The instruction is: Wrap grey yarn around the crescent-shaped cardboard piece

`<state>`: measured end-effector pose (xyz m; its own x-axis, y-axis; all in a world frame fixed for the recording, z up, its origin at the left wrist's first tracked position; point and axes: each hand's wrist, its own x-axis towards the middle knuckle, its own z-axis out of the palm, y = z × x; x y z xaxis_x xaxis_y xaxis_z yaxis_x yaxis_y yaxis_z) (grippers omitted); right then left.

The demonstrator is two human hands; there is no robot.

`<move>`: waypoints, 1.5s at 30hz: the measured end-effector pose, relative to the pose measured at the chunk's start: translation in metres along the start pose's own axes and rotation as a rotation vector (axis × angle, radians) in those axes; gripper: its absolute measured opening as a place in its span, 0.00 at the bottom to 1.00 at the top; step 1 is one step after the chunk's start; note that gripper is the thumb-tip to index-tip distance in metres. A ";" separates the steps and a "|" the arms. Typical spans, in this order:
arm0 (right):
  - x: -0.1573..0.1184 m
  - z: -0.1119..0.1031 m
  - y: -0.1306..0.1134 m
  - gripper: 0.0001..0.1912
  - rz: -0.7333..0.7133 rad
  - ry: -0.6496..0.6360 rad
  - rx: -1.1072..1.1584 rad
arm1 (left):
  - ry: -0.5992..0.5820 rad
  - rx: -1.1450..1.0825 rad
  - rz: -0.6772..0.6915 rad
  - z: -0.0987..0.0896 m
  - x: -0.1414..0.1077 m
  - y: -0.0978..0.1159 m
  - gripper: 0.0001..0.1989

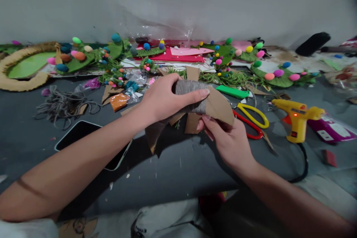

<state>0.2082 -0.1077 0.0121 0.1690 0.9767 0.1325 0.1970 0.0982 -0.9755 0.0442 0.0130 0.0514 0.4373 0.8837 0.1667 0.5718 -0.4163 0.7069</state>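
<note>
A curved cardboard piece, partly wrapped in grey yarn, is held between my two hands above the dark table. My left hand grips the wrapped middle from above, its thumb lying along the yarn. At the lower edge of the bare cardboard end, the fingers of my right hand are pinched together; the fingertips underneath are partly hidden. The wrapped left end tapers to a point below my left wrist. Behind the piece, a cardboard strip shows above and below it.
Yellow-and-red-handled scissors and a green comb-like tool lie right of centre. A yellow glue gun stands further right, its light glowing. A phone and tangled grey yarn lie left. Colourful egg decorations line the back.
</note>
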 end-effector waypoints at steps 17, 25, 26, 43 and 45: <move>-0.008 0.011 -0.006 0.12 0.018 0.034 0.007 | 0.053 0.055 -0.016 -0.003 0.002 0.002 0.31; -0.013 0.015 -0.005 0.12 0.086 0.024 0.063 | 0.184 0.341 -0.001 -0.004 0.000 0.005 0.35; -0.013 0.014 -0.007 0.13 0.094 0.010 0.041 | 0.187 0.385 0.002 -0.004 0.000 0.006 0.35; 0.010 -0.040 -0.014 0.07 -0.618 -0.170 -0.900 | -0.040 0.680 0.166 -0.011 -0.004 0.011 0.36; 0.012 -0.044 -0.016 0.06 -0.646 -0.147 -0.923 | -0.069 0.666 0.181 -0.010 -0.004 0.010 0.37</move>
<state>0.2491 -0.1062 0.0369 -0.3256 0.8131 0.4825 0.8529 0.4729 -0.2213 0.0414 0.0075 0.0641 0.5967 0.7815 0.1823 0.7803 -0.6181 0.0956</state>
